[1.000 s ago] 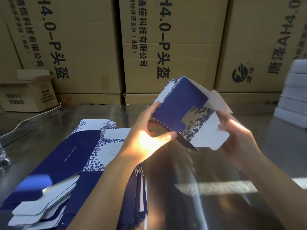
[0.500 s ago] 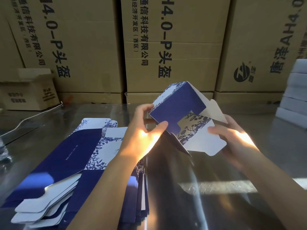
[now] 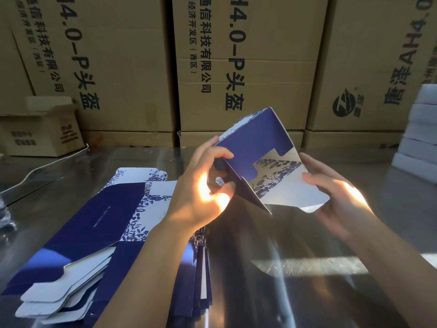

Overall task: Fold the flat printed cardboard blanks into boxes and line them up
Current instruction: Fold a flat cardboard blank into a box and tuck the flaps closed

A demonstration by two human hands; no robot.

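The left hand (image 3: 203,195) and right hand (image 3: 335,195) are apart, and both are clamped on one partly erected navy-blue and white printed cardboard box (image 3: 250,143), held in the air above the reflective metal tabletop (image 3: 307,268).

- Left hand: fingers and thumb curl round the box's left corner and a blue flap.
- Right hand: thumb lies on top of the white rounded flap on the right; the fingers support it from below.
- Box: tilted, with its open end towards the camera; a floral-printed inner panel is visible.

A fanned stack of flat navy-blue and white floral cardboard blanks (image 3: 106,216) lies on the tabletop, left of the box and partly under the left forearm. Large brown corrugated cartons (image 3: 248,67) with black lettering stand behind. A stack of white boxes (image 3: 418,138) is at the right edge.
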